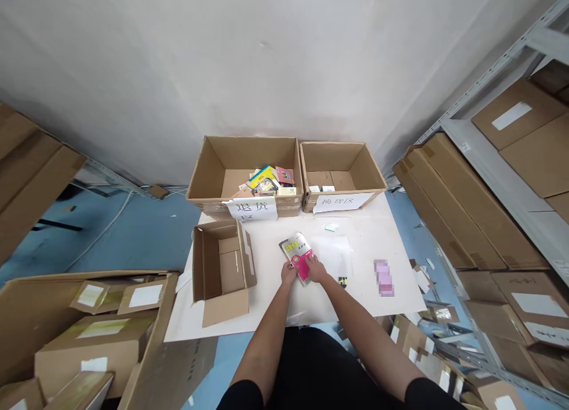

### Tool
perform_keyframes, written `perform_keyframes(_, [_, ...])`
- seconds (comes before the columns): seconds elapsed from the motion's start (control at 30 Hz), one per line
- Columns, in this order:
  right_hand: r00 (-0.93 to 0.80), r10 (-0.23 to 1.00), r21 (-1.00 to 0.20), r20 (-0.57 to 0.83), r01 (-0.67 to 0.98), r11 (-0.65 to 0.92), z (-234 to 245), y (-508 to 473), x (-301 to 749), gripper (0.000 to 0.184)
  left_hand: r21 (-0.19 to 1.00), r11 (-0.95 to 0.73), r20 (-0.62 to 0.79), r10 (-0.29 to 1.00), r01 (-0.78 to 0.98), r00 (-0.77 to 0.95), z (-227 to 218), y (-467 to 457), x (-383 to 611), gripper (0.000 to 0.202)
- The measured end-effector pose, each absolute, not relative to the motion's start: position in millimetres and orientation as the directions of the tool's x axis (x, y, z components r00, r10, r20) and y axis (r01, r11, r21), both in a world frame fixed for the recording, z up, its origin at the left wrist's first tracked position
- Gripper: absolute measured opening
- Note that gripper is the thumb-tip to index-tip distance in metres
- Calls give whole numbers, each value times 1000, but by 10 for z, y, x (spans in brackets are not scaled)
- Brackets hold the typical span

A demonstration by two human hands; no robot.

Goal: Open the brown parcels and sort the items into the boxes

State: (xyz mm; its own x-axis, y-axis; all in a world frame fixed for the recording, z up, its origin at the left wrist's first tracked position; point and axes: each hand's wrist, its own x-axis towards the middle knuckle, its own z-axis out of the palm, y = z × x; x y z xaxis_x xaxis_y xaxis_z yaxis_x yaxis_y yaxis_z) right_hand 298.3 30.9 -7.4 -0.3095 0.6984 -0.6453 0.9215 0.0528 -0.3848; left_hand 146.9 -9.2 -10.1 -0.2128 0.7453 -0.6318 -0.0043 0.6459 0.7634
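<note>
A book [294, 249] with a silver and pink cover lies tilted just above or on the white table, between both hands; I cannot tell whether it touches the surface. My left hand [288, 274] grips its lower left edge. On its right side, my right hand [316, 269] is closed with the fingers over the pink part of the cover. Left of the book stands an opened carton [247, 256] with nothing visible inside. A white sheet of paper [334, 253] lies to the right of the book.
Behind are two labelled cartons: the left carton [287, 207] holds several books, the right carton [377, 182] a few small white items. A pixelated pink item [384, 278] is on the table [275, 315]. A large box of parcels [171, 297] stands left; loaded shelves [471, 155] stand right.
</note>
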Motion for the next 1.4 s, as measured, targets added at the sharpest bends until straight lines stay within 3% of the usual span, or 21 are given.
perform_keyframes(0.1, [-307, 718, -478, -624, 877, -40, 22, 413, 3102, 77, 785, 619, -603, 759, -14, -246, 35, -40, 1516, 47])
perform_keyframes(0.2, [-256, 819, -643, -514, 747, -171, 199, 513, 3225, 71, 828, 560, -544, 796, -18, -264, 265, 1, 1371, 47])
perform_keyframes(0.3, [-208, 863, -800, -460, 519, -301, 442, 580, 3300, 77, 898, 438, -437, 881, -38, -180, 629, 10, 1036, 48])
perform_keyframes(0.43, [-347, 863, -929, -368, 111, -352, 911, 675, 3287, 87, 945, 303, -312, 949, -125, -55, 1308, 15, 580, 63])
perform_keyframes(0.57, [-413, 868, -945, -275, -51, -324, 1488, 772, 3240, 82, 950, 200, -220, 974, -238, -59, 1968, 6, 417, 85])
perform_keyframes(0.7, [-462, 851, -948, -249, -65, -312, 1926, 740, 3255, 74, 955, 128, -146, 988, -269, -49, 2366, -53, 504, 87])
perform_keyframes(0.83, [-490, 846, -929, -210, -171, -329, 2165, 613, 3355, 61, 965, 113, -132, 989, -237, -65, 2544, -127, 630, 85])
perform_keyframes(1.3, [-560, 828, -904, -44, -330, -271, 2689, 320, 3707, 55, 995, 41, -49, 995, -96, -83, 2941, -259, 917, 74])
perform_keyframes(1.4, [-498, 867, -907, -1, -364, -210, 2807, 295, 3721, 53, 997, -35, 50, 960, 62, -274, 3007, -237, 988, 66])
